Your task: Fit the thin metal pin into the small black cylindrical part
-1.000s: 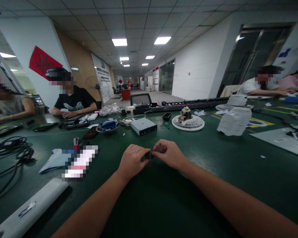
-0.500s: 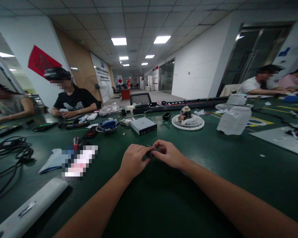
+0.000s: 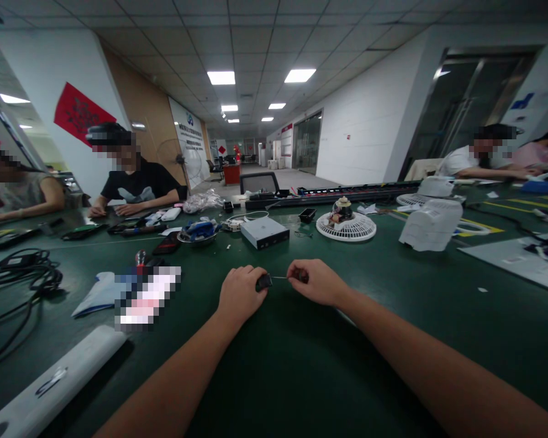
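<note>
My left hand [image 3: 243, 293] has its fingers closed around a small dark block [image 3: 265, 281], held just above the green table. The block's far side is hidden in the fingers. Facing it, my right hand [image 3: 317, 281] pinches a thin metal rod [image 3: 279, 278] that points left. The rod's tip reaches close to the block's right side; whether they touch I cannot tell. Its other end disappears into my right hand, where something dark reddish shows. Beyond both hands lies a silver disc drive [image 3: 265, 233].
A white fan grille with a motor [image 3: 346, 225] and a white plastic housing [image 3: 432, 225] stand farther right. To the left are a long white casing [image 3: 55, 383], a red-handled tool [image 3: 140, 260] and black cables [image 3: 25, 286]. Other people sit across the table.
My hands have moved apart. The rod, earlier slanted up across the block, now lies almost level, and more of the block shows in my left hand.
</note>
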`<action>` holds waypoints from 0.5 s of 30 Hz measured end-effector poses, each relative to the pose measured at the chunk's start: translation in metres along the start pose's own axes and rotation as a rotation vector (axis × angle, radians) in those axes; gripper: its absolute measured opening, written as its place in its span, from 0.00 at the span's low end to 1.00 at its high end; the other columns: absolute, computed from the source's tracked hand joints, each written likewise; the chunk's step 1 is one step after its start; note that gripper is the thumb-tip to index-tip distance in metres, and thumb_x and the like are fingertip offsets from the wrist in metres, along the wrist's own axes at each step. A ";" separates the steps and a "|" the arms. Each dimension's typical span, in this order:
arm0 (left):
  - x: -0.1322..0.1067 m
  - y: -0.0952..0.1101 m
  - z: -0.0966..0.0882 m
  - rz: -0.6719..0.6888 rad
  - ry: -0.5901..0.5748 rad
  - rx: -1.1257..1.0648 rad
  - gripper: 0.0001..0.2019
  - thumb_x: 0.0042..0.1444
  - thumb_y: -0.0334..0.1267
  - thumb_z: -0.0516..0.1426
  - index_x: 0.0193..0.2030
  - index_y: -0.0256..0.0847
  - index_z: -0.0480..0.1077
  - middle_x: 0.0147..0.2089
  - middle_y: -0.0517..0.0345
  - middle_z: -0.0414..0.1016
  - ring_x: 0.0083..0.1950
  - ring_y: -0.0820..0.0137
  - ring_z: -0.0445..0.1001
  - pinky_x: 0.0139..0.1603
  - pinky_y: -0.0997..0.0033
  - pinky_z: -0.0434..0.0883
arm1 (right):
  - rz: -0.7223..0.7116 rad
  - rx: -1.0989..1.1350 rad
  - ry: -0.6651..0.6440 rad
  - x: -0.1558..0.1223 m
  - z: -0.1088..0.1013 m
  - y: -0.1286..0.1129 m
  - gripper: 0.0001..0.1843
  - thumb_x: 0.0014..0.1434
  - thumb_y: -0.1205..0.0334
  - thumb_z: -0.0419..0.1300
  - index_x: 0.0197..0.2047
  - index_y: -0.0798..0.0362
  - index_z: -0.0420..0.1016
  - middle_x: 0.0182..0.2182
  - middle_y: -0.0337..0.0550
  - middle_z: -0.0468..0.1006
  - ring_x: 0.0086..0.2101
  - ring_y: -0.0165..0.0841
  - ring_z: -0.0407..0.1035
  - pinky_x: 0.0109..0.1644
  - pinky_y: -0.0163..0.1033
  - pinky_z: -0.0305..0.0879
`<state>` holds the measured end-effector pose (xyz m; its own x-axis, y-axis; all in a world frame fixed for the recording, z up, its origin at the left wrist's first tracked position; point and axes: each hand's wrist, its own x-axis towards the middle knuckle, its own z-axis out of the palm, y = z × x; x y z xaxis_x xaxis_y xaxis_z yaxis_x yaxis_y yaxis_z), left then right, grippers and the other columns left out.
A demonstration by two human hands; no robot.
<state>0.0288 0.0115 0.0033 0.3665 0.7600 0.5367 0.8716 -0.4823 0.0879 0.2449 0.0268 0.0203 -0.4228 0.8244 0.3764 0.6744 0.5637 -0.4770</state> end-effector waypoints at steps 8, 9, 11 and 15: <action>0.001 0.006 -0.004 0.038 -0.043 -0.026 0.10 0.53 0.35 0.61 0.44 0.45 0.73 0.39 0.56 0.75 0.39 0.63 0.73 0.39 0.64 0.66 | -0.028 -0.016 -0.067 -0.001 0.001 0.000 0.05 0.52 0.66 0.59 0.33 0.52 0.76 0.26 0.38 0.76 0.26 0.29 0.68 0.29 0.33 0.58; 0.001 0.006 -0.004 0.057 -0.050 -0.025 0.10 0.53 0.35 0.61 0.44 0.45 0.73 0.39 0.56 0.75 0.39 0.63 0.73 0.39 0.64 0.66 | -0.030 -0.013 -0.068 -0.001 0.001 0.000 0.05 0.52 0.66 0.59 0.33 0.52 0.76 0.26 0.38 0.76 0.26 0.29 0.68 0.29 0.33 0.59; 0.001 0.005 -0.004 0.084 -0.061 -0.019 0.11 0.54 0.35 0.60 0.45 0.45 0.73 0.39 0.56 0.76 0.39 0.63 0.73 0.40 0.64 0.66 | -0.024 -0.020 -0.057 -0.001 0.003 0.002 0.06 0.53 0.66 0.58 0.34 0.51 0.76 0.26 0.38 0.76 0.26 0.30 0.68 0.29 0.33 0.59; 0.001 0.004 -0.002 0.100 -0.052 -0.003 0.13 0.54 0.34 0.60 0.47 0.46 0.73 0.40 0.56 0.75 0.40 0.63 0.72 0.40 0.64 0.66 | -0.007 -0.049 -0.066 0.000 0.004 0.003 0.06 0.52 0.66 0.59 0.33 0.50 0.77 0.28 0.39 0.77 0.27 0.31 0.69 0.30 0.34 0.60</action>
<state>0.0320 0.0099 0.0060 0.4681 0.7292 0.4991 0.8289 -0.5582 0.0381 0.2446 0.0286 0.0150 -0.4652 0.8231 0.3257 0.6996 0.5673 -0.4345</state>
